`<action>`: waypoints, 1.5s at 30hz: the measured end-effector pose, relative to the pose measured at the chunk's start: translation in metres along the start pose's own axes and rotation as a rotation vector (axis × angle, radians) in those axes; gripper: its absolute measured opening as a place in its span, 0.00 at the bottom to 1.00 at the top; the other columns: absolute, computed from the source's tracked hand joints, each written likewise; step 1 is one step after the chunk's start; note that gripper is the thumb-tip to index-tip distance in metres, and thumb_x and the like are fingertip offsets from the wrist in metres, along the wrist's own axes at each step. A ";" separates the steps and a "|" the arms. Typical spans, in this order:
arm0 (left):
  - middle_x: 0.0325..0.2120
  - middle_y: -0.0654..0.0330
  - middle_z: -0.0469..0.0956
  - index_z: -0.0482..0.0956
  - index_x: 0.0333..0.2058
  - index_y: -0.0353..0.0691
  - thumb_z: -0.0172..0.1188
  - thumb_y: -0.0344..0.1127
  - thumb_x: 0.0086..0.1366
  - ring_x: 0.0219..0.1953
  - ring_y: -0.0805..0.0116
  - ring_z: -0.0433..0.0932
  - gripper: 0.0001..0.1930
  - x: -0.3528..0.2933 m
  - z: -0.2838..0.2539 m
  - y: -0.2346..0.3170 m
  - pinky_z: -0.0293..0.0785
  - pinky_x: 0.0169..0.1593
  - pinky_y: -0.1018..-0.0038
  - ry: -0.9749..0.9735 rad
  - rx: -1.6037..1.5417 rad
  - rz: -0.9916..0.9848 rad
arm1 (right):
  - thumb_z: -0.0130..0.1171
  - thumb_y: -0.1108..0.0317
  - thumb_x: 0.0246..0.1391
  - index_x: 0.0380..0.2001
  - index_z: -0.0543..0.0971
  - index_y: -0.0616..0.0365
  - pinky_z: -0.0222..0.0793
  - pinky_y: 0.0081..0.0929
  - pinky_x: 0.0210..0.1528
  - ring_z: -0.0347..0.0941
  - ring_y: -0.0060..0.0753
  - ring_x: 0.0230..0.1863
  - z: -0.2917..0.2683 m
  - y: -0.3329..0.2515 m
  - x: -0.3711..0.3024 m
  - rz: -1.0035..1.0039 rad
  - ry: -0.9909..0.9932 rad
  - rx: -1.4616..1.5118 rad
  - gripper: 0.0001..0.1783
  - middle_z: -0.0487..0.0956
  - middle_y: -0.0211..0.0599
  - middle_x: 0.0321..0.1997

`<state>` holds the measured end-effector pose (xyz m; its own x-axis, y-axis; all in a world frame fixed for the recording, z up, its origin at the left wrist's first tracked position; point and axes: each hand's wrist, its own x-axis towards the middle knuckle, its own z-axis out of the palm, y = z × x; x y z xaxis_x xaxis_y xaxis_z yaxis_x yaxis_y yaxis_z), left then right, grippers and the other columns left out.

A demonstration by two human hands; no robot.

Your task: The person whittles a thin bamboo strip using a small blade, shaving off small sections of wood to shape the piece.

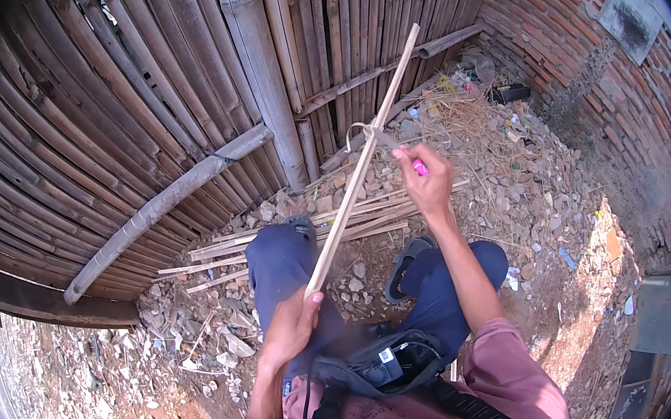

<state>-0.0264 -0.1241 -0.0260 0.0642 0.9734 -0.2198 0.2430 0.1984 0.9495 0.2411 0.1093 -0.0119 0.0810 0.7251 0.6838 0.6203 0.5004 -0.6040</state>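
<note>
A long, pale bamboo strip slants up and away from me, its lower end in the closed grip of my left hand. My right hand is wrapped round a knife with a bright pink handle; most of that handle is hidden by the fingers. The blade reaches left to the strip's upper part. There, a thin curled shaving stands off the wood. Several similar bamboo strips lie in a loose pile on the ground past my knees.
A bamboo fence with a thick upright pole rises ahead and to the left. On the right stands a worn brick wall. Stones, straw and litter cover the ground. A black pouch sits at my waist.
</note>
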 end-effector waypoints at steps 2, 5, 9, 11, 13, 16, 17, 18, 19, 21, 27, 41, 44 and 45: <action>0.19 0.70 0.69 0.74 0.35 0.38 0.50 0.50 0.82 0.21 0.81 0.65 0.21 -0.022 -0.005 -0.007 0.63 0.25 0.76 -0.083 -0.029 -0.053 | 0.70 0.58 0.64 0.27 0.81 0.55 0.60 0.23 0.27 0.69 0.17 0.23 -0.027 0.058 0.036 0.241 0.095 -0.022 0.15 0.78 0.26 0.22; 0.20 0.71 0.68 0.74 0.35 0.40 0.50 0.51 0.82 0.22 0.82 0.64 0.21 -0.040 -0.019 -0.008 0.61 0.25 0.78 -0.113 -0.044 -0.042 | 0.64 0.58 0.70 0.31 0.77 0.54 0.54 0.16 0.27 0.62 0.10 0.24 -0.047 0.077 0.045 0.269 0.180 0.351 0.15 0.74 0.19 0.22; 0.21 0.70 0.69 0.75 0.37 0.40 0.51 0.52 0.82 0.22 0.82 0.63 0.20 -0.035 -0.023 -0.011 0.61 0.25 0.78 -0.041 -0.010 0.018 | 0.65 0.60 0.69 0.44 0.76 0.54 0.51 0.14 0.27 0.57 0.09 0.23 -0.063 0.021 0.032 0.536 0.057 0.507 0.12 0.73 0.19 0.25; 0.22 0.70 0.70 0.75 0.38 0.40 0.50 0.52 0.82 0.22 0.82 0.64 0.20 -0.028 -0.025 -0.006 0.60 0.25 0.78 0.025 0.013 0.101 | 0.67 0.58 0.68 0.48 0.75 0.54 0.51 0.14 0.25 0.58 0.08 0.23 -0.058 0.004 0.034 0.558 -0.068 0.608 0.15 0.74 0.19 0.27; 0.21 0.70 0.67 0.75 0.41 0.40 0.48 0.51 0.83 0.20 0.83 0.61 0.19 -0.020 -0.025 -0.001 0.58 0.22 0.80 -0.031 -0.092 0.062 | 0.67 0.58 0.67 0.59 0.74 0.55 0.46 0.13 0.20 0.55 0.07 0.19 -0.063 0.002 0.033 0.594 -0.229 0.672 0.23 0.73 0.20 0.28; 0.20 0.72 0.62 0.74 0.43 0.39 0.47 0.51 0.83 0.17 0.83 0.57 0.19 -0.010 -0.020 0.002 0.55 0.19 0.81 -0.168 -0.364 -0.037 | 0.65 0.56 0.68 0.67 0.72 0.59 0.42 0.13 0.19 0.52 0.05 0.18 -0.063 -0.005 0.027 0.675 -0.427 0.819 0.31 0.69 0.18 0.26; 0.19 0.72 0.61 0.73 0.44 0.39 0.46 0.51 0.83 0.16 0.83 0.56 0.20 -0.004 -0.018 0.003 0.54 0.18 0.81 -0.246 -0.483 -0.081 | 0.64 0.55 0.69 0.67 0.72 0.60 0.42 0.13 0.19 0.52 0.05 0.18 -0.061 -0.005 0.024 0.662 -0.489 0.863 0.31 0.69 0.18 0.26; 0.19 0.72 0.60 0.73 0.44 0.39 0.46 0.52 0.83 0.15 0.83 0.55 0.20 0.000 -0.017 0.004 0.53 0.17 0.81 -0.326 -0.602 -0.125 | 0.63 0.54 0.69 0.67 0.73 0.62 0.42 0.13 0.19 0.52 0.05 0.18 -0.060 -0.004 0.022 0.647 -0.550 0.906 0.31 0.69 0.18 0.27; 0.19 0.72 0.59 0.73 0.44 0.39 0.45 0.52 0.83 0.15 0.83 0.55 0.20 0.003 -0.014 0.005 0.53 0.17 0.81 -0.346 -0.616 -0.136 | 0.62 0.52 0.70 0.67 0.73 0.63 0.42 0.13 0.19 0.52 0.05 0.18 -0.057 -0.003 0.018 0.636 -0.613 0.953 0.32 0.69 0.18 0.27; 0.18 0.72 0.59 0.72 0.44 0.38 0.45 0.53 0.83 0.14 0.82 0.55 0.21 0.010 -0.004 0.008 0.53 0.16 0.81 -0.391 -0.642 -0.162 | 0.59 0.51 0.72 0.68 0.73 0.64 0.42 0.13 0.20 0.51 0.05 0.18 -0.052 -0.001 0.011 0.631 -0.655 1.051 0.32 0.69 0.18 0.28; 0.20 0.66 0.70 0.72 0.48 0.37 0.48 0.49 0.83 0.21 0.78 0.69 0.18 0.031 0.012 0.014 0.76 0.31 0.76 -0.451 -0.524 -0.058 | 0.61 0.58 0.72 0.62 0.78 0.64 0.45 0.13 0.19 0.51 0.06 0.16 -0.049 0.005 0.001 0.642 -0.509 1.108 0.24 0.69 0.16 0.26; 0.22 0.71 0.70 0.80 0.42 0.37 0.59 0.40 0.79 0.22 0.84 0.65 0.11 0.025 0.008 0.024 0.58 0.25 0.81 -0.243 -0.219 -0.116 | 0.63 0.59 0.70 0.59 0.79 0.62 0.43 0.15 0.20 0.52 0.06 0.18 -0.088 0.021 0.020 0.513 0.003 0.699 0.22 0.70 0.16 0.27; 0.22 0.69 0.71 0.80 0.39 0.35 0.61 0.40 0.77 0.27 0.83 0.68 0.13 0.028 0.012 0.047 0.64 0.29 0.78 -0.155 -0.079 -0.094 | 0.63 0.74 0.63 0.55 0.75 0.59 0.52 0.18 0.23 0.60 0.11 0.19 -0.081 0.005 0.008 0.332 -0.040 0.552 0.18 0.75 0.21 0.26; 0.22 0.69 0.72 0.80 0.39 0.34 0.62 0.40 0.76 0.28 0.83 0.68 0.13 0.032 0.015 0.048 0.64 0.30 0.78 -0.106 -0.034 -0.030 | 0.63 0.75 0.61 0.53 0.74 0.59 0.55 0.19 0.24 0.63 0.14 0.20 -0.076 0.005 0.002 0.258 -0.098 0.444 0.18 0.76 0.24 0.26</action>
<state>0.0021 -0.0849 0.0088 0.1599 0.9497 -0.2694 0.2135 0.2332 0.9487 0.3038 0.0770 0.0180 0.1008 0.8815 0.4613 0.1977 0.4367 -0.8776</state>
